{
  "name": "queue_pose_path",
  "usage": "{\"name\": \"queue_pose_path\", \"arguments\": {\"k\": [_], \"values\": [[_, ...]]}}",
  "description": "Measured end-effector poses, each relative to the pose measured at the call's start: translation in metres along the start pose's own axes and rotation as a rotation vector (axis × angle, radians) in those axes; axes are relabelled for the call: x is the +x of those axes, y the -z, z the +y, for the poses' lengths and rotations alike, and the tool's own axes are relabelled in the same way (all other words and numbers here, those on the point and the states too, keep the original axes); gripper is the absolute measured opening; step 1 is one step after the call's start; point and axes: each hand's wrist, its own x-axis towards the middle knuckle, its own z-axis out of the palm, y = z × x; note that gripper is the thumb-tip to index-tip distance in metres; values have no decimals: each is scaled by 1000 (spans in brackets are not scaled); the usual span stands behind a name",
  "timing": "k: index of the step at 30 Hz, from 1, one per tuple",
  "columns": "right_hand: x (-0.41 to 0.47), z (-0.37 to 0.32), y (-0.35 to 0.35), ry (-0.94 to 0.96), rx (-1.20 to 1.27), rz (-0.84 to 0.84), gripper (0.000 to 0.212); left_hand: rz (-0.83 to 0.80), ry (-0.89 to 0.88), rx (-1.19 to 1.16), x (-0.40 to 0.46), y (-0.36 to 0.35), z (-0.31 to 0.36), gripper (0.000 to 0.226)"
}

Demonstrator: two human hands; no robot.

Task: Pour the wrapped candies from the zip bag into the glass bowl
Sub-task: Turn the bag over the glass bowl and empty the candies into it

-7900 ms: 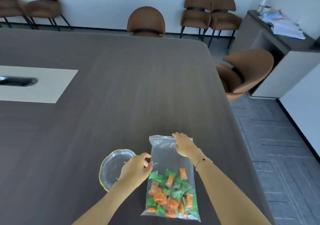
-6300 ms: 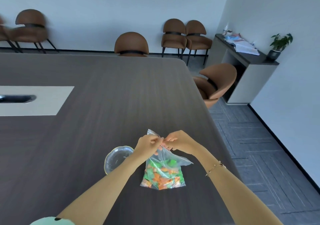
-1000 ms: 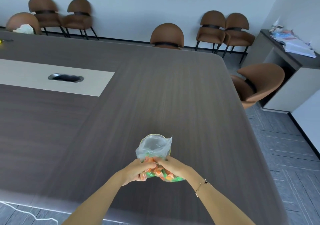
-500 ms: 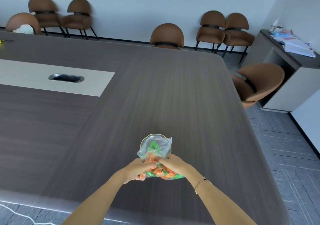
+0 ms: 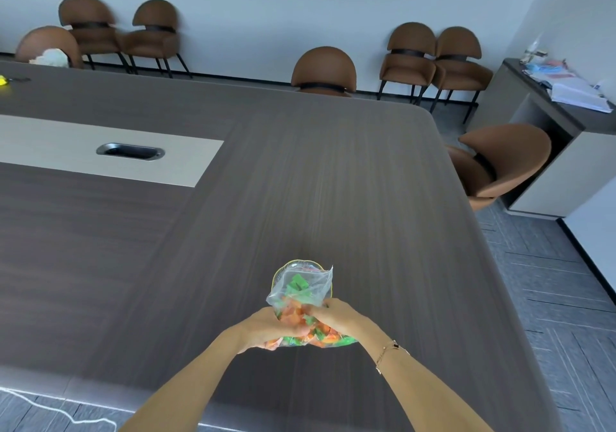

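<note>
A clear zip bag (image 5: 301, 293) of orange and green wrapped candies (image 5: 320, 335) is tipped away from me, its open mouth over the glass bowl (image 5: 283, 270). Only the bowl's yellow-edged rim shows behind the bag. My left hand (image 5: 266, 326) grips the bag's bottom from the left and my right hand (image 5: 336, 315) grips it from the right. Green candies (image 5: 296, 285) lie near the bag's mouth; whether they are inside the bowl I cannot tell.
The dark wooden table (image 5: 233, 218) has a pale strip with a cable slot (image 5: 130, 151) at the left. The table's right edge is close to my right arm. Brown chairs (image 5: 323, 71) stand along the far side, one chair (image 5: 500, 161) at the right. A side cabinet (image 5: 566, 125) holds papers.
Since a second ago more candies, mostly green, have slid toward the bag's mouth over the bowl. My hands stay closed on the bag's bottom in about the same place.
</note>
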Motion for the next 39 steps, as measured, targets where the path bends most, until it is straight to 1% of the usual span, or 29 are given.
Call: {"name": "queue_pose_path", "arguments": {"k": [2,4,6,8,10,12,13,14,16,17,19,20,22,25,27,29,31,32,33,34,35,36,37,39], "values": [[3,1,0,-16,-19,11,41,-1,-24,84,-1,0,2,25],[7,3,0,-36,-21,19,32,7,-50,162,0,0,3,29],[13,4,0,-63,-23,35,25,19,-62,209,3,0,2,44],[17,5,0,-79,-21,43,29,57,-68,216,6,0,-1,58],[18,3,0,-97,-12,45,36,128,-38,212,7,2,-1,78],[17,1,1,-114,-16,45,36,162,-25,214,8,6,-3,93],[17,0,1,-118,-20,46,36,153,-35,217,5,7,-2,93],[18,0,2,-121,-16,45,38,144,-54,214,2,7,0,88],[20,-2,2,-121,-14,40,41,118,-98,207,-4,7,5,71],[20,-4,2,-120,-20,37,41,106,-113,203,-4,8,6,67],[23,-7,3,-119,-35,34,42,101,-134,191,-4,7,4,68],[25,-7,4,-118,-38,32,42,120,-140,197,-1,8,0,75],[26,-8,7,-113,-39,32,38,145,-130,232,9,11,-9,96],[27,-7,12,-111,-38,30,20,152,-152,284,0,8,1,107],[26,-8,14,-101,-26,27,19,141,-189,327,-1,7,3,118],[25,-9,15,-114,-32,22,20,152,-234,462,-5,7,3,125],[24,-12,16,-135,-38,26,26,222,-286,666,-5,6,4,116],[23,-13,16,-138,-38,28,28,270,-304,771,-5,4,5,105],[23,-13,16,-150,-41,18,29,329,-314,860,-5,2,7,88],[25,-13,15,-159,-24,4,32,398,-323,902,-5,0,9,68],[26,-14,15,-147,-10,-13,38,451,-323,889,-4,-1,10,51],[30,-12,15,-116,29,-28,47,482,-318,848,-3,-2,10,40],[36,-8,14,-96,54,-31,56,496,-312,803,-2,-2,9,34],[49,4,12,-80,81,-46,64,508,-310,734,2,-1,7,28]]}}
